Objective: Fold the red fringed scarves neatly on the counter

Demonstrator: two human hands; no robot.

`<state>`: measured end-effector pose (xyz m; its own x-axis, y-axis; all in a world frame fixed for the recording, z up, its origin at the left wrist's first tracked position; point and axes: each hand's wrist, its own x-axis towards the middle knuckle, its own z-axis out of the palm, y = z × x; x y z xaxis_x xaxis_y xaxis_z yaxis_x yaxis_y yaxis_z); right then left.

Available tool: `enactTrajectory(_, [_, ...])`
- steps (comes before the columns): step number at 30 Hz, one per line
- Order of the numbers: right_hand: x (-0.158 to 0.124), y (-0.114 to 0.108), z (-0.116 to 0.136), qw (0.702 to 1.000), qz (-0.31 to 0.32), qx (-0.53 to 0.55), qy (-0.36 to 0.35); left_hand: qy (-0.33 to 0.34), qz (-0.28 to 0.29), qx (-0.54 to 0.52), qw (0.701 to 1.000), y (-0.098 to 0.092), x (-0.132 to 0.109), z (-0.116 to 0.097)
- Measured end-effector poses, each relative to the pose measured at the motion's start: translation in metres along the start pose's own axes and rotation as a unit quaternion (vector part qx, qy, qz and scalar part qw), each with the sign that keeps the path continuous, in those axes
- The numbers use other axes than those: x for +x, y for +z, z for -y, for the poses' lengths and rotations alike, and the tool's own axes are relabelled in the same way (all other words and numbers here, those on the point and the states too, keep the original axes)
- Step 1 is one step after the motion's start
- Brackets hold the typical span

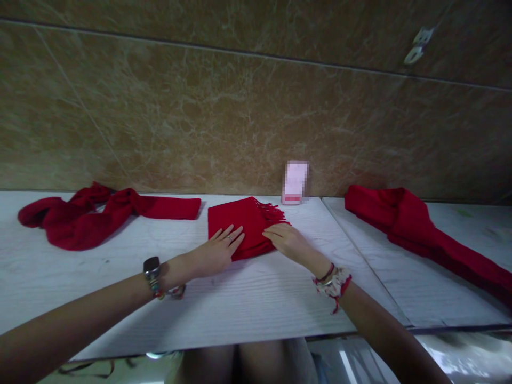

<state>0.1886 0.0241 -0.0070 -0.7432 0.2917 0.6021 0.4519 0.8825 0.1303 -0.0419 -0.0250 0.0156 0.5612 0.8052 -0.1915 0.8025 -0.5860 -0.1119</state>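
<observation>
A red scarf (pixel 236 214) lies folded flat on the white table, its fringe spread toward the upper right. My left hand (pixel 219 249) rests on the scarf's lower left part, fingers spread, a ring on one of them. At the right edge, just below the fringe, my right hand (pixel 288 241) touches the scarf with its fingers close together. Whether those fingertips pinch the cloth or only press on it is hard to make out.
A crumpled red cloth (pixel 86 224) lies to the left, and a long red cloth (pixel 404 218) stretches away to the right. A blurred pale pink object (pixel 295 182) stands by the marbled wall (pixel 200 117). The white table (pixel 240 309) has a seam on the right.
</observation>
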Motion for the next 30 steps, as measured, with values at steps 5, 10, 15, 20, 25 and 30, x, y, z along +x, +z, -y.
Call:
enactTrajectory(5, [-0.001, -0.015, -0.002, 1.000, 0.001, 0.006, -0.015, 0.009, 0.058, -0.025, 0.998, -0.001, -0.001, -0.003])
enactTrajectory(10, [-0.011, -0.007, 0.001, 0.999, 0.046, 0.021, 0.001, 0.016, 0.099, -0.052, 0.994, -0.009, -0.009, -0.008])
enactTrajectory(15, [-0.017, -0.012, -0.004, 0.987, 0.084, 0.107, 0.089, -0.001, 0.037, -0.121, 0.992, -0.026, 0.006, 0.000])
enactTrajectory(20, [-0.020, -0.016, -0.043, 0.955, 0.059, 0.194, 0.218, -0.086, -0.079, -0.132, 0.984, -0.028, 0.052, 0.002])
enactTrajectory(25, [-0.013, 0.014, -0.082, 0.943, 0.092, 0.124, 0.294, -0.195, -0.100, -0.148, 0.964, -0.016, 0.089, 0.023])
enactTrajectory(30, [-0.006, 0.040, -0.088, 0.948, 0.129, 0.130, 0.259, -0.150, -0.073, -0.227, 0.960, -0.014, 0.099, 0.057])
